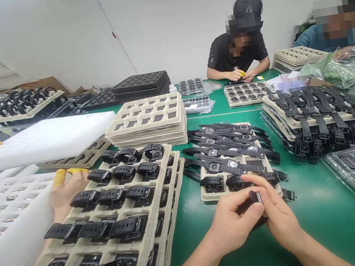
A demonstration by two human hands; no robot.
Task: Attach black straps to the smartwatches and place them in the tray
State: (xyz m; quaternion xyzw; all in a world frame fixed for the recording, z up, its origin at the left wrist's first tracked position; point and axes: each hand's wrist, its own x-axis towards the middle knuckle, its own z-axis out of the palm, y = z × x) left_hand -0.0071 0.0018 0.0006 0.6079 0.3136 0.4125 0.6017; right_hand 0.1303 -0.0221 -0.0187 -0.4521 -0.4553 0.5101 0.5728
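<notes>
Head view: a green counter (192, 233) fills much of the near scene; on the left stands a stack of pale trays (162, 164), its top cells filled with black watches (120, 197); right of it lies a smaller pale tray (209, 196), with strapped watches (217, 156) laid across its far part; at that tray's near edge the left hand (232, 222) and right hand (277, 211) meet around a dark piece (252, 194); the left thumb and fingers pinch it, while the right fingers curl round its right side, one reaching toward the left; contacts underneath are hidden. To do this well, I judge, the grip should be light and on the edges; one hand should steady while the other works, low over the counter to soften any slip. The piece looks small, dark and rounded, with a narrow greyish, metallic-looking strip at its right; most is covered, so I cannot tell its full shape.
</notes>
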